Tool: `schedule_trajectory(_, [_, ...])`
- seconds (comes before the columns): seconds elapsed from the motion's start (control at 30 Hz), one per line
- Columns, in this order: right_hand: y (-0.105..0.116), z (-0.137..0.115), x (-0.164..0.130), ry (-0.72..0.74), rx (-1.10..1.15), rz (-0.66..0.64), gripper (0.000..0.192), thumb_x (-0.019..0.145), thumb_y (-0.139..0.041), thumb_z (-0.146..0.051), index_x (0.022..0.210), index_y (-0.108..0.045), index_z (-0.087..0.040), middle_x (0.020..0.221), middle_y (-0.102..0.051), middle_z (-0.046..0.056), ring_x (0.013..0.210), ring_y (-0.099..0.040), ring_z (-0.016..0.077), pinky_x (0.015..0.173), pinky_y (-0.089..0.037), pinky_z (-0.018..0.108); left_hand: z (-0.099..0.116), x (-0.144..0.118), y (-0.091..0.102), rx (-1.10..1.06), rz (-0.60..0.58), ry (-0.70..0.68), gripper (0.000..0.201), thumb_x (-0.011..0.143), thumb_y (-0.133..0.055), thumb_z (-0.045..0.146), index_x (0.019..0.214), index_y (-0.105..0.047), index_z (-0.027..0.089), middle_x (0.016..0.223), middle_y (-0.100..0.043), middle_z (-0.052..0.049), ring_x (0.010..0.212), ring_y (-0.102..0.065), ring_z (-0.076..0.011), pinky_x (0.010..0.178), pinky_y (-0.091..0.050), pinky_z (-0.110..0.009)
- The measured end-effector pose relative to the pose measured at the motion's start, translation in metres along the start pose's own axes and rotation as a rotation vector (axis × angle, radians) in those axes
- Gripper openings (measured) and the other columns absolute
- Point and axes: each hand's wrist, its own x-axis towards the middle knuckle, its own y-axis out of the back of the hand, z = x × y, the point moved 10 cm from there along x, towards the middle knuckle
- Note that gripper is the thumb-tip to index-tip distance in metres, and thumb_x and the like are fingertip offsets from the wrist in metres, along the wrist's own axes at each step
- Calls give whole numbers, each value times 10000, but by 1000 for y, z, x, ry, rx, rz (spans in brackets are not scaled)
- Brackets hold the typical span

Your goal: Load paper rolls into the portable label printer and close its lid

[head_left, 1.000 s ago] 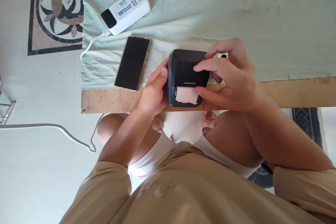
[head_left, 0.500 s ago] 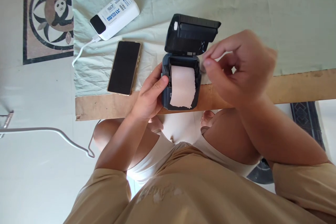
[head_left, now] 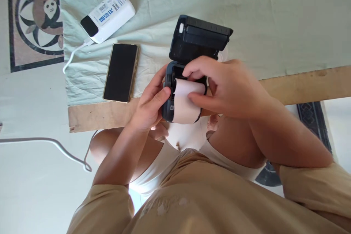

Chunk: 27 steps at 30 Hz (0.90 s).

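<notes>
A black portable receipt printer (head_left: 168,111) has its lid (head_left: 200,38) swung up, away from my body. My left hand (head_left: 150,104) is closed around the printer's left side, thumb on top. Inside the paper bay a small white paper roll (head_left: 182,86) shows its hollow end on the left. From it a loose paper strip (head_left: 185,111) hangs over the printer's near edge. My right hand (head_left: 229,84) reaches in from the right and grips the roll between thumb and fingers, hiding its right part. A clear round object (head_left: 223,55) lies partly hidden behind this hand.
Left of the printer, a dark-screened phone (head_left: 121,72) lies on the pale green cloth (head_left: 287,18). Beyond it is a white power bank (head_left: 112,14) with a white cable (head_left: 71,54). A wooden edge (head_left: 93,115) runs along the table's near side.
My right hand has come left from beside the printer onto the paper roll. The roll sits raised in the bay, and its strip reaches lower. The view has shifted slightly.
</notes>
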Motion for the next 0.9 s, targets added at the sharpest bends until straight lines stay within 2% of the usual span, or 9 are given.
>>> schedule_trajectory(0.1, [32, 14, -2, 3, 350, 142, 458, 874, -737, -395, 1323, -683, -321, 1053, -811, -44, 541, -509, 91, 490, -411, 299, 0, 1, 7, -14, 84, -22, 554, 999, -854, 655, 1445, -803, 331, 1438, -860, -67, 1599, -698, -390, 1080, -749, -435])
schedule_trajectory(0.2, [69, 83, -10, -177, 607, 459, 520, 910, -642, -593, 1362, -670, -337, 1039, -742, 24, 673, -661, 179, 494, -389, 346, 0, 3, 3, -64, 78, 7, 571, 993, -867, 653, 1445, -785, 314, 1436, -861, -82, 1537, -748, -407, 1045, -769, -460])
schedule_trajectory(0.3, [82, 155, -19, -351, 578, 635, 377, 937, -494, -545, 1154, -665, -288, 1085, -685, 84, 670, -599, 164, 511, -331, 371, 0, 4, -4, -108, 39, 58, 566, 966, -911, 618, 1426, -778, 317, 1382, -883, -74, 1459, -800, -391, 948, -787, -422])
schedule_trajectory(0.37, [88, 186, -31, -479, 354, 730, 171, 924, -549, -444, 995, -544, -288, 929, -640, 46, 638, -552, 144, 519, -302, 340, 2, 4, -6, -129, 32, 63, 563, 961, -917, 609, 1418, -776, 312, 1370, -889, -72, 1451, -804, -383, 958, -787, -419])
schedule_trajectory(0.5, [83, 180, -38, -432, 146, 650, 224, 820, -765, -251, 952, -585, -270, 870, -662, 10, 805, -641, 190, 687, -463, 364, 1, 3, -8, -145, 21, 74, 562, 964, -904, 631, 1402, -787, 300, 1383, -885, -89, 1501, -770, -408, 1041, -775, -467])
schedule_trajectory(0.57, [89, 161, -41, -366, -31, 610, 278, 796, -835, -178, 988, -650, -259, 948, -721, 33, 902, -657, 209, 824, -515, 406, 1, 3, -7, -138, 29, 60, 539, 963, -908, 611, 1384, -801, 291, 1374, -886, -94, 1504, -764, -413, 1068, -764, -469])
schedule_trajectory(0.67, [102, 147, -42, -312, -226, 625, 415, 812, -853, -129, 1160, -678, -271, 1162, -772, 79, 982, -678, 225, 817, -518, 397, 1, 4, -2, -127, 50, 41, 498, 966, -907, 562, 1361, -811, 274, 1338, -890, -97, 1478, -775, -413, 1096, -749, -480])
schedule_trajectory(0.83, [97, 187, -40, -586, -351, 451, 640, 712, -944, -121, 1282, -695, -270, 1159, -806, 90, 965, -709, 254, 865, -547, 450, 1, 3, 1, -120, 54, 37, 528, 972, -895, 537, 1404, -796, 251, 1343, -876, -114, 1422, -801, -409, 1108, -736, -490])
schedule_trajectory(0.9, [94, 179, -38, -509, -367, 390, 771, 748, -925, -212, 1461, -637, -265, 1261, -828, 116, 1050, -755, 295, 948, -587, 516, 0, 3, 0, -106, 48, 46, 557, 983, -882, 523, 1451, -774, 241, 1333, -872, -111, 1352, -829, -389, 1065, -744, -478])
